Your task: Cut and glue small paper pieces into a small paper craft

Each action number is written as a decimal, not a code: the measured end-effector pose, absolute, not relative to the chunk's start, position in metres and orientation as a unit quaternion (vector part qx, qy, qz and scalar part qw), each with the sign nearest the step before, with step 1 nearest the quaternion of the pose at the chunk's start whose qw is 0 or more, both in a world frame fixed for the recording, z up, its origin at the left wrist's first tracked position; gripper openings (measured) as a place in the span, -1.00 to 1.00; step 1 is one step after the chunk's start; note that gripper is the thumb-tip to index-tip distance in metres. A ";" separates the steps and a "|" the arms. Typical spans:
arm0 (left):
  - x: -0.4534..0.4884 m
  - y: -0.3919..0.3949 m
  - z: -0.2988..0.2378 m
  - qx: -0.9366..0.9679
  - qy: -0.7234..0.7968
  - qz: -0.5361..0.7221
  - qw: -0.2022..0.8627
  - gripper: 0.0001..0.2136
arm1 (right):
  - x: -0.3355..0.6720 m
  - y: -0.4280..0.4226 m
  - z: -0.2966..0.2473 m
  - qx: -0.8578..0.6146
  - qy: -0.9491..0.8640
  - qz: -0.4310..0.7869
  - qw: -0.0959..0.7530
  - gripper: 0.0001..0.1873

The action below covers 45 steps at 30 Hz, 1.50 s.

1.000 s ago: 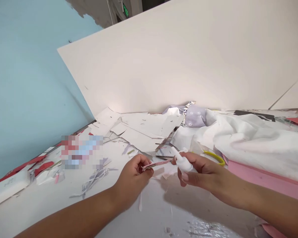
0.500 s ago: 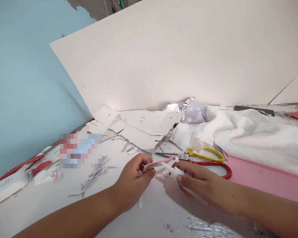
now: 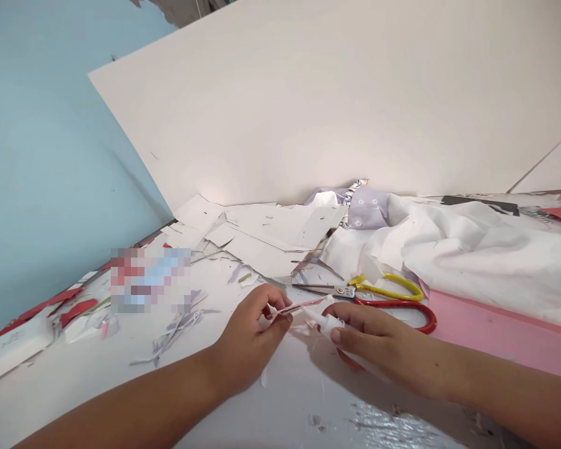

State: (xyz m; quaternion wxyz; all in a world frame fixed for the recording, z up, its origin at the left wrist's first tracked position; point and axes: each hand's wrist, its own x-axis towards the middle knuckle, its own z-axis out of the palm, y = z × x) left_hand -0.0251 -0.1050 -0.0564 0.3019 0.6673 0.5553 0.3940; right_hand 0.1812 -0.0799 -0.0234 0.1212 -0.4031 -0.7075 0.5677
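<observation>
Between the thumb and fingers of my left hand (image 3: 255, 340) is pinched a thin pink strip (image 3: 302, 306), seen nearly edge-on, pointing right. My right hand (image 3: 378, 340) is wrapped around a white glue bottle (image 3: 333, 324); its pointed nozzle aims left, close beside the strip. Whether the nozzle touches the strip I cannot tell. A small white cap-like piece (image 3: 328, 300) shows by my right fingertips. Just behind my right hand lie scissors (image 3: 343, 291) with one yellow and one red handle, blades pointing left.
White card pieces (image 3: 271, 240) lie at the back, before a large upright white board (image 3: 331, 100). White cloth (image 3: 472, 243) and a pink sheet (image 3: 477, 333) are at right. Grey-purple scraps (image 3: 182, 327) and red pieces (image 3: 77, 312) litter the left. A blurred patch (image 3: 149, 280) hides something.
The pink strip has turned in my left fingers, so the green-brown piece seen along it before no longer shows. My right hand and the bottle have barely shifted. The view tilts slightly.
</observation>
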 end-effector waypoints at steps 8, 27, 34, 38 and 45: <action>-0.025 -0.105 -0.057 0.650 0.563 0.406 0.309 -0.91 | 0.184 -0.078 -0.024 -0.394 -0.720 0.561 0.106 -0.71; -0.025 -0.107 -0.061 0.635 0.538 0.423 0.359 -0.92 | 0.184 -0.077 -0.022 -0.400 -0.726 0.550 0.105 -0.72; -0.022 -0.110 -0.062 0.587 0.526 0.432 0.439 -0.79 | 0.183 -0.077 -0.024 -0.392 -0.723 0.557 0.114 -0.76; -0.021 -0.110 -0.059 0.583 0.499 0.429 0.478 -0.80 | 0.182 -0.077 -0.025 -0.389 -0.730 0.552 0.109 -0.75; -0.019 -0.108 -0.059 0.516 0.444 0.436 0.588 -0.80 | 0.180 -0.082 -0.025 -0.404 -0.730 0.539 0.119 -0.76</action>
